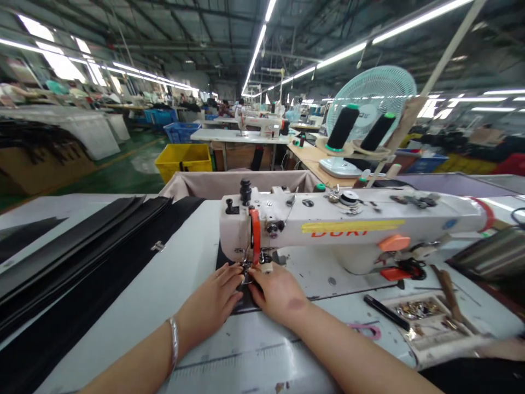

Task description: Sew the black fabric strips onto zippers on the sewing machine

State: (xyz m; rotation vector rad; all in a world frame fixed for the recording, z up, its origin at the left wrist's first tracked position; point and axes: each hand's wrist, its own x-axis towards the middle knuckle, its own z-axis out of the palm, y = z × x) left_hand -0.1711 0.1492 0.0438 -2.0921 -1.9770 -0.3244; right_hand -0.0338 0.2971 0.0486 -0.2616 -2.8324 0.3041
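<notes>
- Stack of black strips [74, 241]: lies flat on the table [180, 273], well to the left of the sewing machine [348, 224]; a small metal fitting shows on one strip. By their position these look like unsewn stock, so I judge most of the work remains.
- Left hand [211, 303]: rests palm down just below the machine's needle end, fingers stretched flat and close together, pressing the black piece [244, 298]; it grips nothing. A silver bangle [174, 342] sits on the wrist.
- Black piece: lies under the presser foot at the needle end, mostly hidden by both hands; I judge a seam to be in hand, its extent not visible.
- Right hand [276, 293]: just right of the left, fingers curled lightly, tips pinching or pressing the piece at the needle; which of the two cannot be told.
- Sewing machine: white body, red lettering partly covered by yellow tape [353, 225]; "DUR" is about all that reads.
- Parts tray [426, 323]: right of the machine base, holding small metal pieces.
</notes>
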